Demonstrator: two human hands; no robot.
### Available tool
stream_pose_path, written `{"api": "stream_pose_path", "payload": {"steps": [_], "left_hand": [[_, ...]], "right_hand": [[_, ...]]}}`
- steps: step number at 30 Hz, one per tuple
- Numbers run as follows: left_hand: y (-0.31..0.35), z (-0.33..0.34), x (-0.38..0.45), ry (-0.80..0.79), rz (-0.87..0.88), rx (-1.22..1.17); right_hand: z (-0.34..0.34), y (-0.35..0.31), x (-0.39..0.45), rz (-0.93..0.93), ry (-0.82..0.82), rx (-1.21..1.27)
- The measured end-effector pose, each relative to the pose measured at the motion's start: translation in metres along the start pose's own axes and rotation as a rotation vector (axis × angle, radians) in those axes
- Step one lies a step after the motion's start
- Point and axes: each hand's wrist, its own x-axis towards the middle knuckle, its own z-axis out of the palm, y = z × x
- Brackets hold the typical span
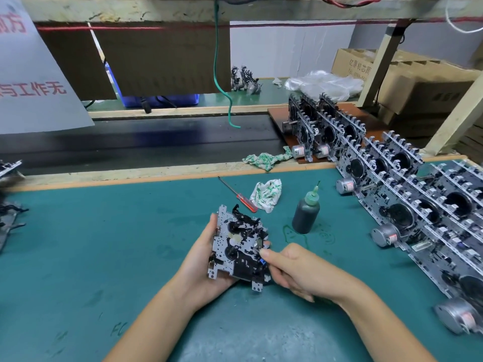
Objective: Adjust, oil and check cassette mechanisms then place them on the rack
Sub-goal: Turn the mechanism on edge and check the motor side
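A cassette mechanism (pixel 236 244), a perforated metal plate with black plastic parts, is held tilted above the green mat (pixel 104 244) in the middle of the view. My left hand (pixel 201 265) cups it from below and the left, fingers curled round its edge. My right hand (pixel 292 270) pinches the mechanism's right edge with thumb and fingers. A dark oil bottle (pixel 305 214) with a green nozzle stands upright just right of it. A red-handled screwdriver (pixel 239 195) lies behind the mechanism.
Rows of finished mechanisms (pixel 418 205) with motors stand along the right side and on a brown board (pixel 277 116). Two printed rags (pixel 266 195) (pixel 266 159) lie behind the screwdriver. A dark conveyor belt (pixel 130 145) runs across the back. More mechanisms (pixel 7 212) sit at the left edge.
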Motion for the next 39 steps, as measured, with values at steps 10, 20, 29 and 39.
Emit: {"api": "stream_pose_path", "payload": {"steps": [10,20,29,39], "left_hand": [[0.003,0.011,-0.015,-0.078,0.001,-0.356],[0.004,0.008,-0.015,-0.136,0.014,-0.367],[0.021,-0.010,-0.019,-0.151,-0.110,0.156],[0.028,-0.021,-0.019,-0.107,-0.217,0.552]], "right_hand": [[-0.010,0.008,0.006,-0.018,0.180,0.279],[-0.015,0.009,0.005,-0.068,0.099,0.303],[-0.010,0.010,0.000,-0.132,0.664,-0.859],[0.001,0.022,-0.029,-0.498,0.415,-1.009]]}}
